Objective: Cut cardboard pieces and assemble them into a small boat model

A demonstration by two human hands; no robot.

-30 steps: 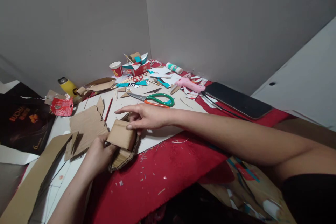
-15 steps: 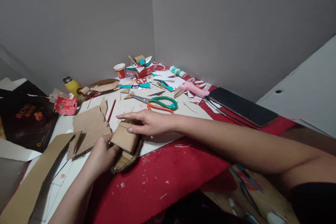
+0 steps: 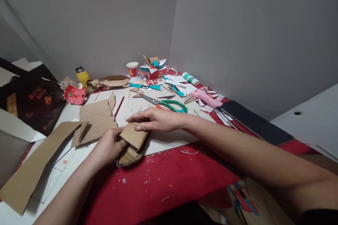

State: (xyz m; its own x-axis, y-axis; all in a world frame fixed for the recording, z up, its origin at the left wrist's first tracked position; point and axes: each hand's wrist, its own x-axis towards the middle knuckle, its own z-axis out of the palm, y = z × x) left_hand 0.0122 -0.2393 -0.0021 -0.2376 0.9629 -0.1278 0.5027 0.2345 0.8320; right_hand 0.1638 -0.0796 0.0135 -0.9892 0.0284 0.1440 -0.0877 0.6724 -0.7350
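Small folded brown corrugated cardboard piece (image 3: 134,136) lies at the front edge of the white board (image 3: 163,140), stacked on a second ragged-edged brown corrugated cardboard piece (image 3: 128,155) that juts out over the red cloth surface (image 3: 169,179).

Step in hand, judged: pressing and flattening the fold. To do it well, keep the lower piece pinned so the stack does not slide off the board edge, press flat and even along the crease, and keep both edges lined up.

Left hand (image 3: 109,146): grip closed on the near-left edge of the folded piece, thumb on top, fingers curled under or beside it; exact finger contact hidden. Forearm comes in low from the bottom left.

Right hand (image 3: 155,119): flat, palm down, fingers spread and straight, resting on the far edge of the folded piece; not clamped on anything, just pressing. Forearm reaches across from the right.

Just beyond the folded piece, behind the right hand: green-and-orange-handled scissors (image 3: 169,104). Left of the folded piece: torn flat brown cardboard sheet (image 3: 96,119), with a red pencil (image 3: 119,106) at its right edge. Farther behind the scissors: pink glue gun (image 3: 206,97).
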